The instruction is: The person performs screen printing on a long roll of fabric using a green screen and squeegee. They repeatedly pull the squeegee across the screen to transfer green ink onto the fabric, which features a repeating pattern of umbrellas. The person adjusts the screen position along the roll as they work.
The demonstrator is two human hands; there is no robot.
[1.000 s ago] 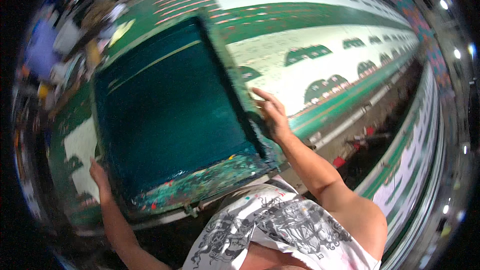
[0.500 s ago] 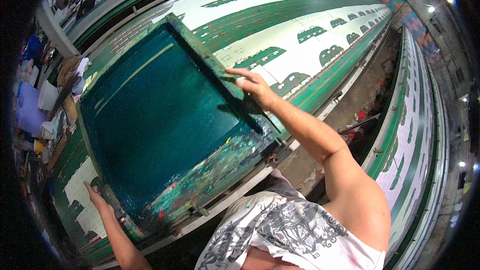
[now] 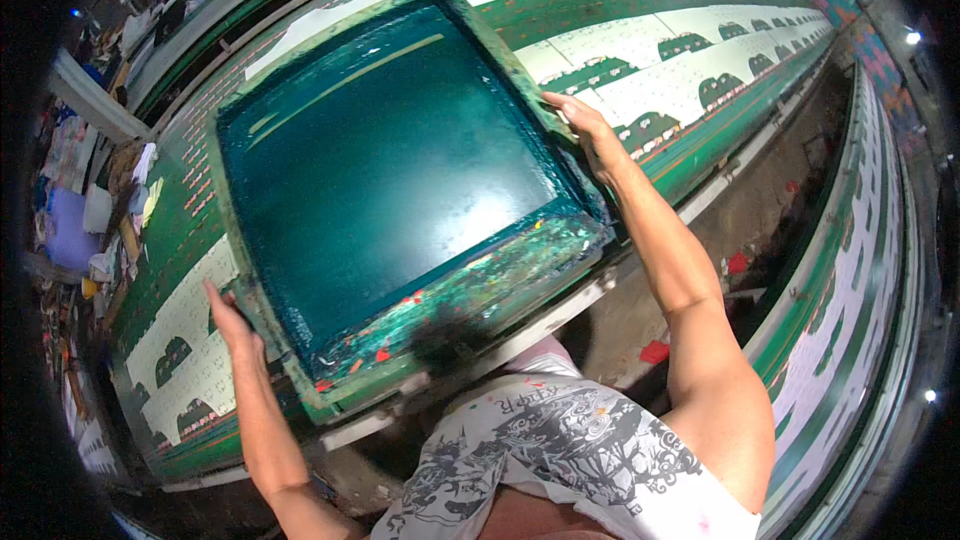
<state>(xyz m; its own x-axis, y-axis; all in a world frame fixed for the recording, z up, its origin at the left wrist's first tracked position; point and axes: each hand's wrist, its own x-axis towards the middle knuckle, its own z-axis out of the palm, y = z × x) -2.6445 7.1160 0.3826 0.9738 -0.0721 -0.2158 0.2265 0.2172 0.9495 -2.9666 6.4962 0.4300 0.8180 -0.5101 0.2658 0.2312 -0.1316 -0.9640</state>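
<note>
A large screen-printing frame (image 3: pixel 390 170) with dark teal mesh and a paint-stained green border lies between my two hands, over the long table. My right hand (image 3: pixel 590 132) grips its right side, fingers over the edge. On the opposite side, near the lower left corner, my left hand (image 3: pixel 236 325) holds the border, thumb up and the other fingers mostly hidden behind the wood. Blotches of paint with red flecks cover the wide near border (image 3: pixel 470 285). A pale strip (image 3: pixel 345 90) shows along the far part of the mesh.
The long green table (image 3: pixel 690 175) carries white printed pieces (image 3: pixel 640 45) with dark green shapes. A metal rail (image 3: pixel 570 312) runs along its near edge. To the right, past a littered floor gap (image 3: pixel 740 240), stands another printed table (image 3: pixel 830 310). Cloths and containers (image 3: pixel 75 225) crowd the left.
The screen-printing frame has shifted up and to the right in the view, with both hands still on it. More printed cloth shows at the lower left, and the mesh has a brighter glare.
</note>
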